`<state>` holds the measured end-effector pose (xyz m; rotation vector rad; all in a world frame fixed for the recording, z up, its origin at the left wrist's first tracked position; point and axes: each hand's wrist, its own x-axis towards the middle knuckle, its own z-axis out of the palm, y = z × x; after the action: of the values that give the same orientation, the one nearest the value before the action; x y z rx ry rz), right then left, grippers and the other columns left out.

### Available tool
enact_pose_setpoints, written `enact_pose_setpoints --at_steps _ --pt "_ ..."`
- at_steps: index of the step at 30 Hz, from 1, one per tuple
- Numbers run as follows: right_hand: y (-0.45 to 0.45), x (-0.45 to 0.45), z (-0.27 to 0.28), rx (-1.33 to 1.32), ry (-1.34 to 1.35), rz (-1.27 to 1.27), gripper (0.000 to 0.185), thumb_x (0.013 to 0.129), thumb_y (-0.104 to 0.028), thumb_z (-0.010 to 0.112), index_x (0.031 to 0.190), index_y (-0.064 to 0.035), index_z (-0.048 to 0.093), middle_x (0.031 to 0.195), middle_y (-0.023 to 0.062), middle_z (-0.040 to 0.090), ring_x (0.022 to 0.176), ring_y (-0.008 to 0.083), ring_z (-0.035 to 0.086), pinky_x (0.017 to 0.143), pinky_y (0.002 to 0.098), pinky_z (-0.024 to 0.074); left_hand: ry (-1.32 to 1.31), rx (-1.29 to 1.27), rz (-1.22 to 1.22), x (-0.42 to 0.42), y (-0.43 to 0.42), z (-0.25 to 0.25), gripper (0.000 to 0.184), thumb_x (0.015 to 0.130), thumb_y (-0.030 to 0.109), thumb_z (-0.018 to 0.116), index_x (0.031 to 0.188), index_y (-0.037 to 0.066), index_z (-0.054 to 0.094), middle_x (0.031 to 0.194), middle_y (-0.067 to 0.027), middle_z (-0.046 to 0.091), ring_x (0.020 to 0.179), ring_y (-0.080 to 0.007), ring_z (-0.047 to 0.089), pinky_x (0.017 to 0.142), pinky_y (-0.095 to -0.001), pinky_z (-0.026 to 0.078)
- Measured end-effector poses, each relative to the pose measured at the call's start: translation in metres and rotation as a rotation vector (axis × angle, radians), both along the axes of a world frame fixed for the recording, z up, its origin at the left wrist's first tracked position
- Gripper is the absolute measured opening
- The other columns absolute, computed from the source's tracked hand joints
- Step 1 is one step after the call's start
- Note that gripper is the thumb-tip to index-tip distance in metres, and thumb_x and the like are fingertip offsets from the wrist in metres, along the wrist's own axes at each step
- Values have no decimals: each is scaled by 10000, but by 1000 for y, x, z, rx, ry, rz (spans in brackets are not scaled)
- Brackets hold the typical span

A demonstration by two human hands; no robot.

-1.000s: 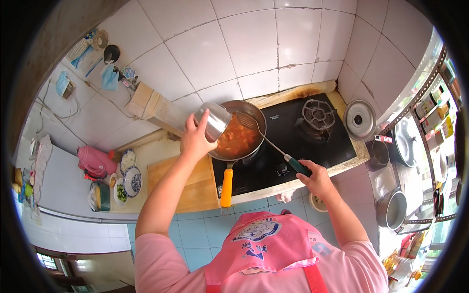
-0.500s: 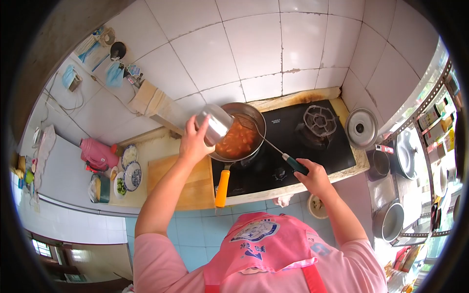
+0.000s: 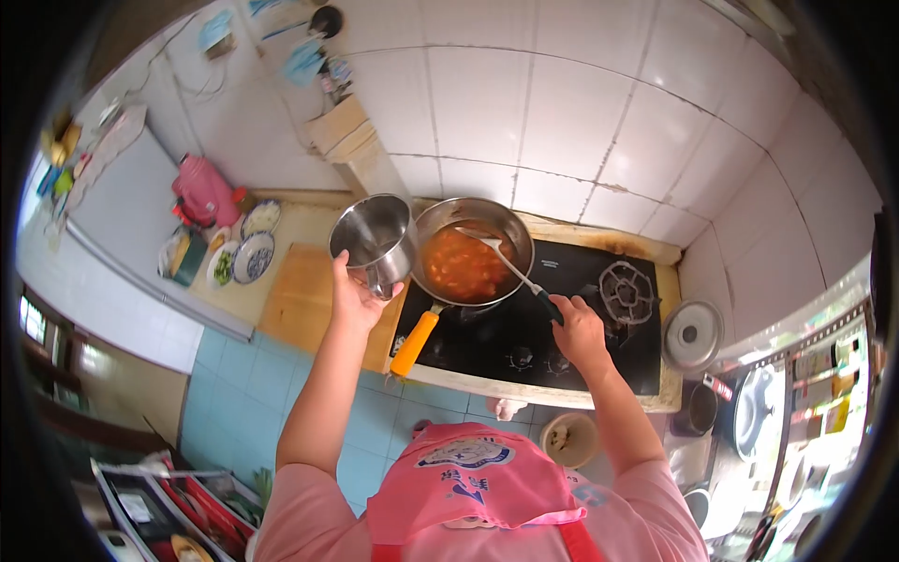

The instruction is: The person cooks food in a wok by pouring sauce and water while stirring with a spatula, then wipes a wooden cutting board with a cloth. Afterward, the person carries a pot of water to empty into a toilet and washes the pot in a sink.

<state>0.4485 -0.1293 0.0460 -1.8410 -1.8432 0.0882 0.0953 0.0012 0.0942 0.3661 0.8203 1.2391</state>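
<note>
In the head view, my left hand [image 3: 358, 302] is closed round the handle of a shiny metal mug [image 3: 361, 229]. The mug is left of the pan, and its bare metal inside faces the camera. My right hand [image 3: 581, 330] grips the dark green handle of a metal spatula [image 3: 518, 270]. The spatula's head rests in the frying pan [image 3: 513, 225], at the surface of a red-orange saucy stew with small chunks [image 3: 459, 267]. An orange handle [image 3: 415, 343] sticks out from the pan toward me.
The pan sits on the left burner of a black gas stove [image 3: 562, 356]; a burner grate [image 3: 626, 292] is at right. A wooden cutting board [image 3: 309, 298], plates of chopped food [image 3: 253, 257] and a pink thermos [image 3: 206, 192] stand left. A pot lid [image 3: 693, 334] leans at right.
My left hand has drawn the mug left and turned it from tipped over the pan to mouth up. The spatula has shifted within the stew. The camera view has turned.
</note>
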Motion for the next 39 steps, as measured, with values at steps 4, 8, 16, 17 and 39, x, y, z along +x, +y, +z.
enact_pose_setpoints --at_steps 4,8,16,17,39 --pt "11 -8 -9 84 -90 36 467 651 13 664 1092 -137 628 867 129 540 821 350 586 689 435 497 -122 61 21 -30 -36 -10 570 801 551 615 1204 169 488 1132 -109 573 986 -325 597 733 -537 527" --pt "6 -25 -13 68 -98 59 460 645 32 673 1077 -121 632 905 127 539 854 349 583 714 438 498 -141 23 95 -55 -66 -15 600 812 566 593 1248 169 480 1185 -119 569 1049 -331 588 748 -529 529" --pt "-22 -103 23 283 -84 11 522 652 -36 783 1146 -49 615 1063 165 567 922 335 561 812 399 474 -233 -31 107 -135 -105 -27 617 845 570 548 1277 130 501 1193 -118 597 1055 -311 604 789 -518 536" --pt "-29 -134 43 254 66 9 477 681 -33 767 1134 -45 618 1040 153 575 902 300 573 785 367 479 -240 -3 92 -151 -108 -33 611 855 564 540 1273 120 504 1187 -120 606 1045 -303 613 789 -514 539" --pt "68 -617 -32 -730 1389 261 491 872 -550 606 858 -60 571 701 38 532 651 145 515 622 273 437 271 22 37 -428 -105 -104 909 892 663 442 1492 254 -106 1542 -156 100 1421 -337 179 903 -578 411"
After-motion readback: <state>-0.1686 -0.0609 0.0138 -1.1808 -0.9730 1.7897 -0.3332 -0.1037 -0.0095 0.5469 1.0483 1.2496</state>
